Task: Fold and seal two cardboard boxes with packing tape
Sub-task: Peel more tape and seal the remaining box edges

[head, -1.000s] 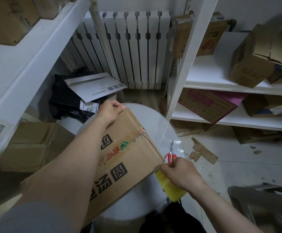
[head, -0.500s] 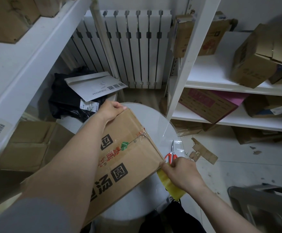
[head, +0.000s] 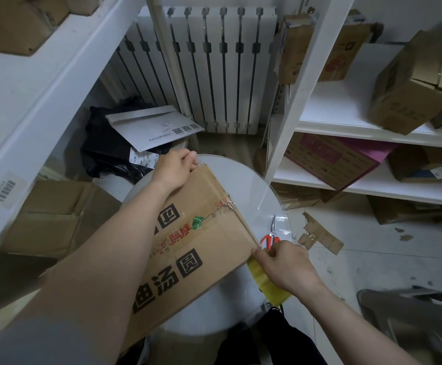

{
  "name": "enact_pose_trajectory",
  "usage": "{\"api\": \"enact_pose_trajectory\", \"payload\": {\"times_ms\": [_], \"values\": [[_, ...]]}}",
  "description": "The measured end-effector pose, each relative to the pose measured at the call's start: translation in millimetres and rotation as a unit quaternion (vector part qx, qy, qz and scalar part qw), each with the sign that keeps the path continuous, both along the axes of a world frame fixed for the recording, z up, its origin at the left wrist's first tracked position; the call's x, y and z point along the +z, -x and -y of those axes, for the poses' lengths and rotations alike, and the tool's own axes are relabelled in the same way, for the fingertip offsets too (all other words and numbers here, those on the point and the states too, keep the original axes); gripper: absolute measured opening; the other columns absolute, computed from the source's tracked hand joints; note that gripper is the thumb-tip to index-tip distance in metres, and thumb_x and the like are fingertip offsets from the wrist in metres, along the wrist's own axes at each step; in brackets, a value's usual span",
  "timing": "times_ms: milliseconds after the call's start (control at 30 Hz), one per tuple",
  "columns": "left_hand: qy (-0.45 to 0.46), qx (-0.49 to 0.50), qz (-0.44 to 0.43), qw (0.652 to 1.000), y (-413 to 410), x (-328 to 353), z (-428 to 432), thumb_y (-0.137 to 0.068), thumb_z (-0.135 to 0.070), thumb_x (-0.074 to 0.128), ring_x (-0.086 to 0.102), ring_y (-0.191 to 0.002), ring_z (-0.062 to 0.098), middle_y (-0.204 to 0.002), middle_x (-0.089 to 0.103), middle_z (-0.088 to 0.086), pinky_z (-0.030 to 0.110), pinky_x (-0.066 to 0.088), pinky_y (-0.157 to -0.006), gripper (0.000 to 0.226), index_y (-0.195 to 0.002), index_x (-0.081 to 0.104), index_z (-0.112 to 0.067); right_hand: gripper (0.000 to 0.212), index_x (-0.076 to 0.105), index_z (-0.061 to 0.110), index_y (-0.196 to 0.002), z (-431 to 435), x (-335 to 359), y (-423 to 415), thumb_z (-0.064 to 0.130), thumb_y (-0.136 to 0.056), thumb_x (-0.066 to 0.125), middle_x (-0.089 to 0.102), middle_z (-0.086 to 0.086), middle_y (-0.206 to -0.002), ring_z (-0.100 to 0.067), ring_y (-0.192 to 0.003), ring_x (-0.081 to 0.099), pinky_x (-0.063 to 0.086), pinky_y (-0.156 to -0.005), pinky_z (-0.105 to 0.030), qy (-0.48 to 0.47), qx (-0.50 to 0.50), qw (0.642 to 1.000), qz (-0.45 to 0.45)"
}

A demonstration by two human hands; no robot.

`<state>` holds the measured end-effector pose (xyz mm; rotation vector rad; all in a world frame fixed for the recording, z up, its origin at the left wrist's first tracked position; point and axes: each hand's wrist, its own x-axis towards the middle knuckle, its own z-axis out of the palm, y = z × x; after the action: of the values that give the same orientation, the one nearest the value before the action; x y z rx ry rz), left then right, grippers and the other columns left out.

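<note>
A brown cardboard box (head: pixel 201 241) with black and red print lies tilted on a round white table (head: pixel 256 196). Clear tape runs across its upper face to the right edge. My left hand (head: pixel 173 168) grips the box's far corner, fingers curled over the edge. My right hand (head: pixel 284 267) sits at the box's near right corner, index finger pressing along the edge, holding a yellow tape roll (head: pixel 267 285) that is partly hidden under the hand.
Red-handled scissors (head: pixel 271 237) lie on the table just beyond my right hand. White shelves with more cardboard boxes (head: pixel 412 85) stand right and left. A radiator (head: pixel 214 69) is behind. Cardboard scraps (head: pixel 319 235) litter the floor; a grey chair (head: pixel 412 320) is at lower right.
Nothing has clearly moved; both hands keep the same places on the box.
</note>
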<state>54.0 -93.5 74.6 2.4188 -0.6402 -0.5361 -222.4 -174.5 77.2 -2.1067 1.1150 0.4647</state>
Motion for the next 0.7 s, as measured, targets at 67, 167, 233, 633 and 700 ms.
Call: {"api": "enact_pose_trajectory", "payload": {"times_ms": [67, 167, 233, 633, 700], "values": [[-0.042, -0.060, 0.057, 0.996, 6, 4, -3, -0.104, -0.039, 0.033, 0.062, -0.098, 0.022, -0.102, 0.070, 0.002, 0.039, 0.049, -0.090, 0.037, -0.102, 0.066, -0.021, 0.049, 0.051, 0.011, -0.066, 0, 0, -1, 0.051, -0.094, 0.048, 0.048, -0.002, -0.068, -0.010, -0.061, 0.044, 0.033, -0.055, -0.028, 0.001, 0.014, 1.000, -0.007], [-0.092, -0.115, 0.094, 0.985, 14, 2, -8, -0.106, -0.041, 0.027, 0.058, -0.104, 0.027, -0.109, 0.066, 0.007, 0.038, 0.044, -0.090, 0.041, -0.114, 0.062, -0.020, 0.049, 0.049, 0.013, -0.063, -1, 0, -2, 0.051, -0.094, 0.049, 0.048, -0.001, -0.068, -0.010, -0.061, 0.044, 0.031, -0.050, -0.023, 0.000, 0.026, 1.000, -0.005], [-0.139, -0.136, 0.070, 0.978, 17, -2, -11, -0.106, -0.043, 0.024, 0.056, -0.113, 0.027, -0.121, 0.063, 0.008, 0.040, 0.042, -0.097, 0.046, -0.126, 0.057, -0.019, 0.049, 0.048, 0.014, -0.062, -1, 1, -1, 0.051, -0.094, 0.050, 0.048, -0.001, -0.067, -0.009, -0.060, 0.044, 0.029, -0.048, -0.021, -0.002, 0.029, 1.000, -0.002], [-0.107, -0.315, 0.173, 0.927, 128, -8, -65, -0.086, -0.080, 0.009, -0.015, -0.149, 0.014, -0.164, -0.011, -0.004, 0.045, 0.001, -0.123, 0.093, -0.157, -0.003, -0.021, 0.052, 0.043, 0.015, -0.058, 2, 5, -2, 0.051, -0.094, 0.051, 0.048, -0.003, -0.061, -0.025, -0.078, 0.049, 0.025, -0.047, -0.020, -0.002, 0.039, 0.999, 0.031], [-0.152, -0.394, 0.193, 0.886, 146, -19, -67, -0.086, -0.081, 0.025, -0.027, -0.146, 0.016, -0.160, -0.027, -0.003, 0.045, -0.012, -0.120, 0.099, -0.155, -0.014, -0.021, 0.050, 0.048, 0.014, -0.060, 6, 5, -6, 0.051, -0.094, 0.051, 0.051, -0.004, -0.063, -0.025, -0.078, 0.051, 0.028, -0.050, -0.027, 0.002, 0.044, 0.998, 0.034]]}}
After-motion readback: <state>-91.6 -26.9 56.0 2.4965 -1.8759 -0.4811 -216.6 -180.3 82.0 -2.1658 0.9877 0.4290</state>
